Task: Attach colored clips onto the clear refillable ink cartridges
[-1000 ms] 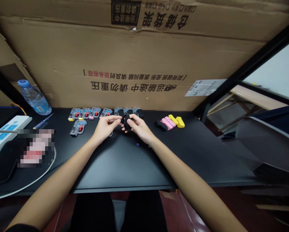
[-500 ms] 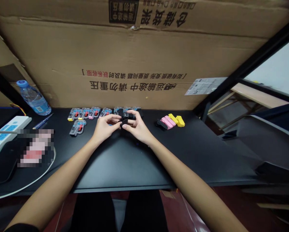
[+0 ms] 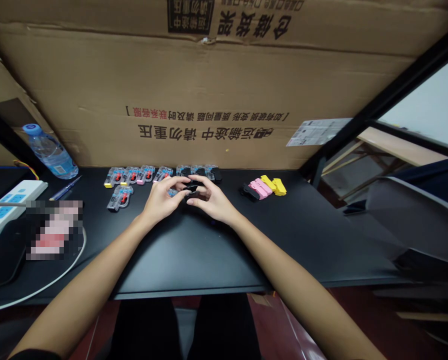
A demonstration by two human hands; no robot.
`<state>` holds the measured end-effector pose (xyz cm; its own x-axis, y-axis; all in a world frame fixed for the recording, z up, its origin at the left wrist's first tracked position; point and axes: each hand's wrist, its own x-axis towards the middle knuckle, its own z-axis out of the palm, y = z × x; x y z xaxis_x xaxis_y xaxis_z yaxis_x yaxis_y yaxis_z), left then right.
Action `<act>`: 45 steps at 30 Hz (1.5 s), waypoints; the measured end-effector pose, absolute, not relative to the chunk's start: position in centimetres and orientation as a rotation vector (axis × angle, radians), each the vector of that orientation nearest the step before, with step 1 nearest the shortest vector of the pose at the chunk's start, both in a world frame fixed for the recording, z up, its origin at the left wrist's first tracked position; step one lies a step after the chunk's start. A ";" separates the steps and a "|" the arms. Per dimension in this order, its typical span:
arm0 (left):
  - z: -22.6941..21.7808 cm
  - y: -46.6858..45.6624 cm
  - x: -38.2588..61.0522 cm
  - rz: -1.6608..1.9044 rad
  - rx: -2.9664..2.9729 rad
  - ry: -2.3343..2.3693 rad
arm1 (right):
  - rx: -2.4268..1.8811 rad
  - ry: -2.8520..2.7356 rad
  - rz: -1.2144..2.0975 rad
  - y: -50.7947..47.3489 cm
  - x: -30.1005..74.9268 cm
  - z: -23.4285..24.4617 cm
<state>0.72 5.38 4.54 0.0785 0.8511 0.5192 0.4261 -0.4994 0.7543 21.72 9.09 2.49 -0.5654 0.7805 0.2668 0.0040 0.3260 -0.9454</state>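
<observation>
My left hand (image 3: pixel 164 199) and my right hand (image 3: pixel 213 201) meet at the middle of the table, fingers closed round a small black plastic piece (image 3: pixel 191 189). Fingertips partly cover it, so its full shape is hidden. Behind the hands runs a row of small clear toy guns (image 3: pixel 146 174) with blue and red parts inside; some have yellow, pink or black parts. Another clear toy gun (image 3: pixel 120 198) lies in front of the row, left of my left hand. To the right of my right hand sit pink pieces (image 3: pixel 260 188), yellow pieces (image 3: pixel 274 185) and black pieces (image 3: pixel 249 192).
A cardboard sheet (image 3: pixel 209 85) stands along the back of the black table (image 3: pixel 194 265). At the left are a water bottle (image 3: pixel 53 154), a pen (image 3: pixel 66 188), a white power strip (image 3: pixel 10 205) and a white cable (image 3: pixel 68 272). A grey chair (image 3: pixel 407 220) stands at the right.
The black piece has been turned between my fingers, from standing more upright to lying flatter. Both hands stay at nearly the same spot.
</observation>
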 end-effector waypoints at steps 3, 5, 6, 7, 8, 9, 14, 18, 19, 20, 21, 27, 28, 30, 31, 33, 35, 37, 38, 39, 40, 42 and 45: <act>4.6 5.3 0.7 1.406 1.981 1.253 | -0.705 -1.855 1.282 9.1 21.7 2.6; 4.6 5.3 0.7 1.414 2.003 1.253 | -0.702 -1.849 1.292 9.0 21.7 2.7; 4.6 5.3 0.7 1.420 2.015 1.254 | -0.695 -1.840 1.303 9.0 21.7 2.7; 4.6 5.3 0.7 1.426 2.027 1.255 | -0.684 -1.829 1.315 8.9 21.7 2.7; 4.6 5.3 0.7 1.432 2.038 1.253 | -0.671 -1.817 1.325 8.9 21.6 2.8; 4.6 5.3 0.7 1.436 2.048 1.249 | -0.658 -1.808 1.331 8.9 21.6 2.8; 4.4 5.3 0.8 1.464 2.097 1.219 | -0.631 -1.816 1.336 9.0 21.6 2.8; 4.3 5.4 0.8 1.461 2.075 1.223 | -0.648 -1.819 1.323 9.0 21.6 2.7; 4.3 5.5 0.7 1.443 2.060 1.234 | -0.654 -1.822 1.317 9.0 21.6 2.8; 4.3 5.5 0.7 1.420 2.046 1.244 | -0.659 -1.829 1.308 9.0 21.7 2.9; 4.4 5.5 0.7 1.394 2.033 1.253 | -0.664 -1.834 1.291 9.1 21.8 3.0; 4.0 5.5 0.4 1.119 2.308 1.293 | -0.787 -1.637 1.144 10.3 23.2 4.3; 3.7 5.5 0.4 1.024 2.409 1.293 | -0.816 -1.591 1.133 10.5 23.4 4.4; 3.1 5.5 0.5 0.838 2.566 1.303 | -0.848 -1.534 1.119 10.8 23.8 4.4; 2.9 5.5 0.5 0.768 2.619 1.314 | -0.854 -1.526 1.114 10.8 23.8 4.4; 2.7 5.6 0.5 0.686 2.690 1.328 | -0.868 -1.543 1.105 10.7 23.8 4.4; 2.7 5.7 0.3 0.655 2.733 1.313 | -0.880 -1.583 1.090 10.5 23.6 4.4; 3.0 5.8 0.1 0.664 2.743 1.292 | -0.880 -1.617 1.071 10.2 23.4 4.5; 3.1 5.8 0.0 0.672 2.740 1.287 | -0.875 -1.632 1.063 10.0 23.4 4.5; 3.2 5.9 -0.1 0.679 2.737 1.285 | -0.868 -1.643 1.055 10.0 23.3 4.6; 3.3 5.9 -0.2 0.683 2.735 1.286 | -0.860 -1.653 1.049 9.9 23.3 4.6; 3.4 5.8 -0.2 0.678 2.747 1.290 | -0.842 -1.674 1.041 9.9 23.2 4.6; 3.4 5.8 -0.1 0.660 2.794 1.275 | -0.833 -1.706 1.016 10.1 23.2 4.3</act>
<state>-0.05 5.83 3.37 0.5824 0.7219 0.3738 0.7219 -0.6706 0.1704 23.22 10.07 4.30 -0.3180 0.8689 0.3793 0.0808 0.4234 -0.9023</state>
